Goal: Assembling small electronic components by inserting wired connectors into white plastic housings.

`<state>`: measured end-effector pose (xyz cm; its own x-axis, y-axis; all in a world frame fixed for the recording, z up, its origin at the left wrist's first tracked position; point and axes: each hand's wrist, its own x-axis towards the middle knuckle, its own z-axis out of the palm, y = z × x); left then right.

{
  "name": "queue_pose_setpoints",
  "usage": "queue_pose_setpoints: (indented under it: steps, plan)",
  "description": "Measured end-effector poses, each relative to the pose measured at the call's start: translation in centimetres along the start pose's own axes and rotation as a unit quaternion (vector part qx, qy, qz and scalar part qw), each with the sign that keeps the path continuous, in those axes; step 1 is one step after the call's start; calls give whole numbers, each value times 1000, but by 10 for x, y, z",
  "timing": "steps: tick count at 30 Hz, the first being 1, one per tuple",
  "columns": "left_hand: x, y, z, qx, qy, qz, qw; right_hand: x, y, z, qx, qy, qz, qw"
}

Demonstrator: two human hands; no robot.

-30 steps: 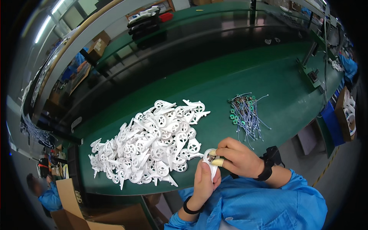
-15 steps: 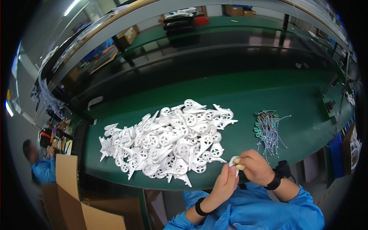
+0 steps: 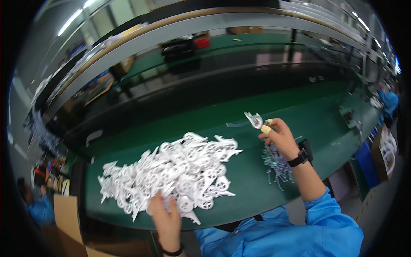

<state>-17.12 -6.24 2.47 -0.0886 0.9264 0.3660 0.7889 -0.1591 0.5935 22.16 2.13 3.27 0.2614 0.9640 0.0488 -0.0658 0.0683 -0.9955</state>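
Over the near edge of a heap of white plastic parts (image 3: pixel 184 167), my left hand (image 3: pixel 166 220) reaches in with thumb and fingers apart. It is slightly blurred, and nothing shows in its grasp. Each part in the heap has a round spoked end and a pointed tail. My right hand (image 3: pixel 280 139), with yellow finger cots on its fingertips, is raised over the table and pinches a single white plastic part (image 3: pixel 255 121) at its fingertips. Below that hand lies a bundle of thin grey wires (image 3: pixel 278 167) with small green pieces, partly covered by the wrist.
The parts lie on a green table (image 3: pixel 252 205), with a shelf rail (image 3: pixel 205 15) arching above its back. An open cardboard box (image 3: pixel 67 216) stands at lower left. To the right are a blue bin (image 3: pixel 367 165) and a carton (image 3: pixel 386 152) of white pieces. Other people work at both sides.
My hands have parted from around one white part. The right moved up and away with a white part; the left moved left to the heap. The whole view has shifted.
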Motion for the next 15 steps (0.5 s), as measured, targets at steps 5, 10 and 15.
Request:
queue_pose_setpoints:
  steps: [5,10,15]
  plan:
    - [19,-28,-7,154,38,79,984,-28,6,-43,-34,61,-2,998]
    - [23,-35,4,125,-77,20,989,-39,23,-74,-54,56,-42,996]
    - [22,-26,9,55,-3,15,998,-15,16,-56,-474,-9,-244,846]
